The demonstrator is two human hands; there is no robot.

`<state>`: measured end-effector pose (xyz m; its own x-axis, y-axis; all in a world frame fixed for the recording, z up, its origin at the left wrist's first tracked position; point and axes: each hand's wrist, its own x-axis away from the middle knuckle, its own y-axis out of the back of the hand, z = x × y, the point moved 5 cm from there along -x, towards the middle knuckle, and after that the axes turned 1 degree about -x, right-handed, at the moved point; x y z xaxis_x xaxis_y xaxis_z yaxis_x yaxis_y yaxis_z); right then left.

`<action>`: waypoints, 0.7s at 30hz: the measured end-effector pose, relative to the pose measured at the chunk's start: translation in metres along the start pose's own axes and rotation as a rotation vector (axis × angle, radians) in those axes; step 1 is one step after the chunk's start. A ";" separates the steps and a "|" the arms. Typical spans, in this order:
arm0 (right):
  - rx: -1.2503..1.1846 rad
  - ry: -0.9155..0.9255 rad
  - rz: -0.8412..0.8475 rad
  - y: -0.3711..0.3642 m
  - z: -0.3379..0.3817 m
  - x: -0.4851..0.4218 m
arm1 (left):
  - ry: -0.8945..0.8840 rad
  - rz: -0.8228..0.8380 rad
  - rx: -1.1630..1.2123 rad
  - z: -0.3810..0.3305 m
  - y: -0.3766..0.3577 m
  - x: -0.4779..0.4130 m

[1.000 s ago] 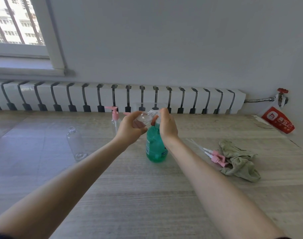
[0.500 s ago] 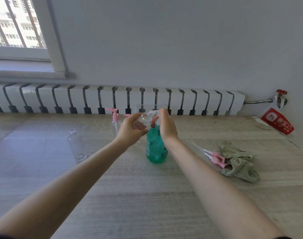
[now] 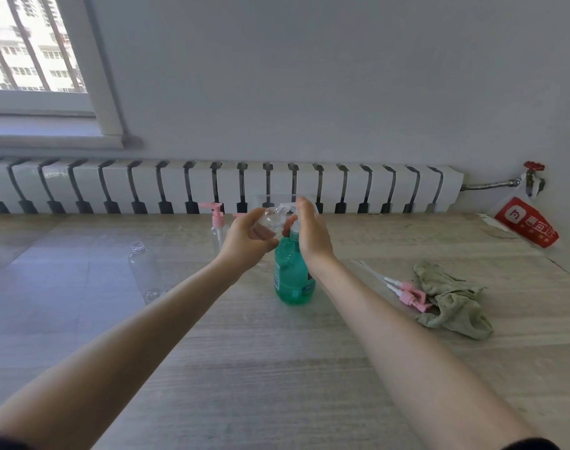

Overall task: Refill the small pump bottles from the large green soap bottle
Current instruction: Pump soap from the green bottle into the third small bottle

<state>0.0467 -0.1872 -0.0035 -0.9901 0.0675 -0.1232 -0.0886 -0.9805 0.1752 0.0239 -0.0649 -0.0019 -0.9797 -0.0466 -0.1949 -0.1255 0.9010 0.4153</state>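
Change is slight over the last second: the left hand [image 3: 244,243] keeps its grip clamped on the small clear bottle [image 3: 271,219], tilted toward the pump of the green soap bottle [image 3: 291,277] standing mid-worktop [image 3: 277,368]; the right hand [image 3: 310,233] stays closed over that pump. Filling likely continues.

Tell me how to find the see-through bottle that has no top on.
Find the long white radiator, then the wooden surface in front of it. Far left of the green soap bottle, a clear bottle stands alone. Its neck is open, unlike the pink-pump bottle, and nobody holds it.
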 end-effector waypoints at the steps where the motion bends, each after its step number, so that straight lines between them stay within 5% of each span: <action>1: 0.005 0.006 0.011 -0.002 0.000 0.001 | -0.004 -0.002 -0.006 0.000 0.001 0.000; 21: 0.038 0.032 0.001 -0.006 -0.005 -0.004 | -0.031 -0.005 -0.066 0.007 0.004 -0.001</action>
<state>0.0516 -0.1821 -0.0087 -0.9862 0.0599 -0.1545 -0.0923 -0.9729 0.2119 0.0258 -0.0584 -0.0065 -0.9739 -0.0366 -0.2242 -0.1413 0.8703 0.4718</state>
